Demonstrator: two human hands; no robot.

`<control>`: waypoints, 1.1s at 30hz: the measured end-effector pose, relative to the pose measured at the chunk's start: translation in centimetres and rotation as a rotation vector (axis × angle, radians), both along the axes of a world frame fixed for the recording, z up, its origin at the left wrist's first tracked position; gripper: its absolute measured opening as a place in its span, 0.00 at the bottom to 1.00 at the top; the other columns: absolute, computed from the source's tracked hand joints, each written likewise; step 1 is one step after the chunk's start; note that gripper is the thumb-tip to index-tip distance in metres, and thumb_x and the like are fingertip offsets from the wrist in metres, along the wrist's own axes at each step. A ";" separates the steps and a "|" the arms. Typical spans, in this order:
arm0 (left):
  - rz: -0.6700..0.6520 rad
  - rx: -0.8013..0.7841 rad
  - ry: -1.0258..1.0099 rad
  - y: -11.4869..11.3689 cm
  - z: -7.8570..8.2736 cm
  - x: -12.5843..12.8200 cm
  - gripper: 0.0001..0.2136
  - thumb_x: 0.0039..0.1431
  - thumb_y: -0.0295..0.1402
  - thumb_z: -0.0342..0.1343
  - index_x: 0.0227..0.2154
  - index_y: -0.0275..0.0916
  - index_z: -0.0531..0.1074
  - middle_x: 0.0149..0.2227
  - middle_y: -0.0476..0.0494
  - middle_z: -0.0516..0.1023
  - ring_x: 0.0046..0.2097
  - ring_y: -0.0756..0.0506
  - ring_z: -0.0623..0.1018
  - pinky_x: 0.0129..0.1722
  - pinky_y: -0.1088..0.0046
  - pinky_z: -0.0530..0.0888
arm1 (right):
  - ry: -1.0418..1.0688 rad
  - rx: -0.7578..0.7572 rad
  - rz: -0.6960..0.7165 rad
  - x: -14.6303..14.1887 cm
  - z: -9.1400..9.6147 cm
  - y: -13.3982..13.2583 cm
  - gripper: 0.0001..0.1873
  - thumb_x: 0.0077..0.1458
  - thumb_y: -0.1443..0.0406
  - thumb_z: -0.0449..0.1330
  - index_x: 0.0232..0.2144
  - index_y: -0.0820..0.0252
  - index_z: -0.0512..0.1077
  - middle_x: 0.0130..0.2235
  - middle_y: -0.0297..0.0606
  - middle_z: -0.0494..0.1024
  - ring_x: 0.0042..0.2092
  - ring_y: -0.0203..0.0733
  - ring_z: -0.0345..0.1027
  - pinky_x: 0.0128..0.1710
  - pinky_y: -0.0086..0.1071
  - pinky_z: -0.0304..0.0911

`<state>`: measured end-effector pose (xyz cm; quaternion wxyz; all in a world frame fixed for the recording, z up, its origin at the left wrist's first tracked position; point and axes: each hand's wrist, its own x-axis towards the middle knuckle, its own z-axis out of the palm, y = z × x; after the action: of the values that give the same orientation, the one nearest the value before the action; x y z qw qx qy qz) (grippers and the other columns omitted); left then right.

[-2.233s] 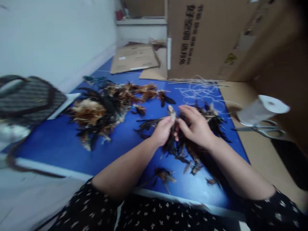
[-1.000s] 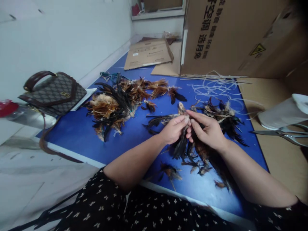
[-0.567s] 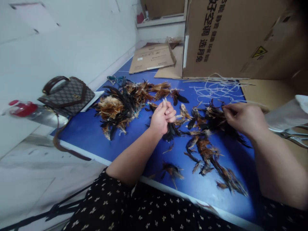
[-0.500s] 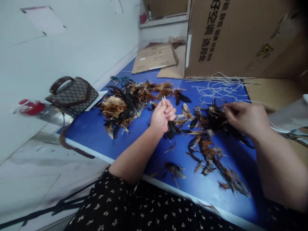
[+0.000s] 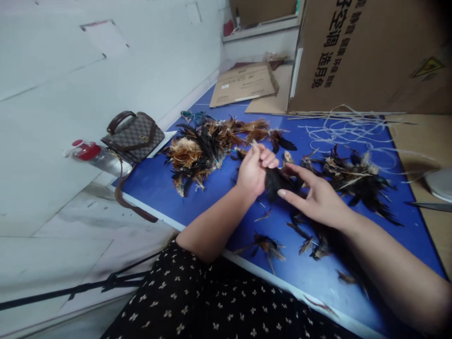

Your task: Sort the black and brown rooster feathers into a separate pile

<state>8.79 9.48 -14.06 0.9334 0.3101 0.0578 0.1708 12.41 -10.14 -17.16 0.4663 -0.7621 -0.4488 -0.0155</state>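
My left hand (image 5: pixel 254 170) is closed round a small bunch of dark feathers (image 5: pixel 277 181), quill ends poking up above the fingers. Stretched out flat beside it, my right hand (image 5: pixel 314 197) has its fingers against the dark tips of that bunch. Both hands hover over a blue mat (image 5: pixel 158 186). A big heap of brown and black feathers (image 5: pixel 208 146) lies to the left of my hands. A second dark pile (image 5: pixel 356 176) lies to the right. Loose feathers (image 5: pixel 268 245) are scattered near the mat's front edge.
A patterned handbag (image 5: pixel 134 136) and a red-capped bottle (image 5: pixel 97 156) sit left of the mat. White string (image 5: pixel 339 129) loops at the back. A large cardboard box (image 5: pixel 367 52) stands behind, flat cardboard (image 5: pixel 243 82) beside it. Scissor blades (image 5: pixel 429 205) and a white spool (image 5: pixel 440 183) are at the right edge.
My right hand has come back from the right-hand pile to the bunch in my left hand and now lies open against it. The view has shifted, so everything sits further right.
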 end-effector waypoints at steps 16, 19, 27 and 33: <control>0.377 -0.006 0.048 7.7 -2.3 3.3 0.12 0.83 0.36 0.49 0.41 0.40 0.71 0.32 0.53 0.63 0.29 0.54 0.66 0.40 0.75 0.74 | -0.324 -0.245 0.556 -8.5 0.4 -1.0 0.25 0.78 0.57 0.63 0.72 0.52 0.75 0.74 0.42 0.71 0.76 0.58 0.63 0.80 0.65 0.57; 0.325 -0.009 0.066 6.5 -3.1 3.4 0.13 0.82 0.37 0.52 0.37 0.40 0.69 0.30 0.54 0.63 0.28 0.54 0.64 0.38 0.76 0.73 | -0.349 -0.271 0.758 -11.4 -2.7 -0.7 0.28 0.77 0.59 0.65 0.74 0.54 0.72 0.78 0.38 0.64 0.80 0.52 0.55 0.83 0.61 0.50; 0.319 -0.030 0.138 6.0 -3.5 3.5 0.14 0.83 0.37 0.49 0.35 0.41 0.68 0.27 0.54 0.64 0.27 0.53 0.65 0.35 0.78 0.72 | -0.476 -0.498 0.336 0.5 -1.0 -4.8 0.29 0.80 0.55 0.57 0.78 0.42 0.67 0.78 0.31 0.64 0.83 0.61 0.38 0.82 0.71 0.23; 0.297 -0.029 0.172 5.7 -4.0 3.8 0.15 0.82 0.39 0.50 0.35 0.41 0.68 0.27 0.54 0.65 0.26 0.54 0.65 0.35 0.79 0.72 | -0.478 -0.510 0.417 -7.8 2.4 -10.4 0.36 0.81 0.56 0.52 0.84 0.37 0.52 0.80 0.22 0.57 0.84 0.55 0.34 0.85 0.53 0.15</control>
<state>12.54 15.18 -18.01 0.8939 0.2983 0.1852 0.2788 4.58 -20.55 -14.78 0.1382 -0.7210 -0.6789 0.0146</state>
